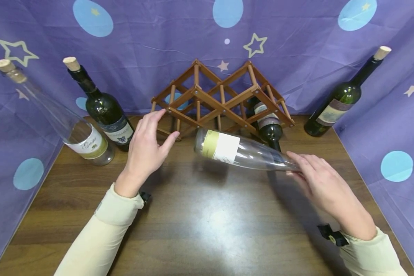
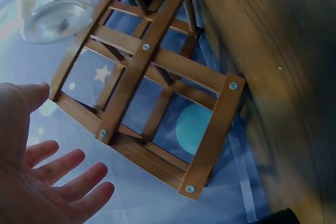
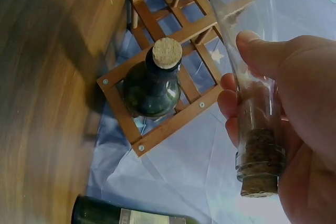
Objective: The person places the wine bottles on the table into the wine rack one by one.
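Note:
My right hand (image 1: 326, 188) grips a clear corked wine bottle (image 1: 258, 154) by its neck. The bottle lies nearly level in the air before the wooden wine rack (image 1: 224, 101), its base pointing left. In the right wrist view, the fingers and thumb wrap the neck (image 3: 254, 103) just above the cork (image 3: 259, 186). Near the rack's left end, my left hand (image 1: 148, 143) holds nothing, thumb and fingers spread apart. A dark green bottle (image 1: 267, 119) sits in the rack's right side, its corked neck (image 3: 167, 53) facing outward.
At the left stand a clear corked bottle (image 1: 86, 140) and a dark green corked bottle (image 1: 112, 119). Another green bottle (image 1: 336, 103) stands at the back right. A purple curtain (image 1: 179, 30) with stars hangs behind the wooden table (image 1: 200, 234).

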Available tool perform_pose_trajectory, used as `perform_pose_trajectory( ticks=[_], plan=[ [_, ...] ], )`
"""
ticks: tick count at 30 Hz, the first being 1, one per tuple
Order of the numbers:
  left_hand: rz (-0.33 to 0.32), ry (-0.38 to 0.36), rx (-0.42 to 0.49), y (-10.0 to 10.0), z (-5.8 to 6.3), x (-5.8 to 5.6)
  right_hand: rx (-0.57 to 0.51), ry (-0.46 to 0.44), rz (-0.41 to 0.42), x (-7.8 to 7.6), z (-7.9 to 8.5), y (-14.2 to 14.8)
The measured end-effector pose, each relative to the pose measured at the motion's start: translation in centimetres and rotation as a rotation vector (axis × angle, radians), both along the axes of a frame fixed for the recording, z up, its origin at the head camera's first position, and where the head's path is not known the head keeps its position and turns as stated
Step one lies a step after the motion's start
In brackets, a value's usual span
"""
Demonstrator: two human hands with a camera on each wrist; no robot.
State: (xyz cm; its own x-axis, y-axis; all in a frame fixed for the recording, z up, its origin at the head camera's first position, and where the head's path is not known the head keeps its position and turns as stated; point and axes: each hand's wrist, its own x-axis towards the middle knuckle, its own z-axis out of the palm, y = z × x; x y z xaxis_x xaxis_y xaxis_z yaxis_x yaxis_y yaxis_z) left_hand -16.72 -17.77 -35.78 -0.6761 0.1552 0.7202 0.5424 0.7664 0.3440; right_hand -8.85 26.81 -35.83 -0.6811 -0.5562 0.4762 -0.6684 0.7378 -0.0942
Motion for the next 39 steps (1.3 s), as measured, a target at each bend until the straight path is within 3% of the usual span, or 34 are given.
perform_pose_trajectory(
  ticks=[7,16,33,39],
  plan=[
    [0.031,-0.016,0.027,-1.1,-0.6,-1.3,-0.066,-0.041,-0.042,0.7,0.0,0.8],
    [0.038,-0.033,0.058,-1.9,-1.3,-3.0,-0.100,-0.129,-0.191,1.8,-0.4,1.9],
    [0.085,-0.154,0.030,-2.2,-2.6,-4.5,-0.196,-0.193,-0.294,2.5,-1.0,2.8],
    [0.087,-0.160,0.007,-2.2,-2.8,-4.9,-0.236,-0.228,-0.318,2.6,-1.2,2.6]
  ],
)
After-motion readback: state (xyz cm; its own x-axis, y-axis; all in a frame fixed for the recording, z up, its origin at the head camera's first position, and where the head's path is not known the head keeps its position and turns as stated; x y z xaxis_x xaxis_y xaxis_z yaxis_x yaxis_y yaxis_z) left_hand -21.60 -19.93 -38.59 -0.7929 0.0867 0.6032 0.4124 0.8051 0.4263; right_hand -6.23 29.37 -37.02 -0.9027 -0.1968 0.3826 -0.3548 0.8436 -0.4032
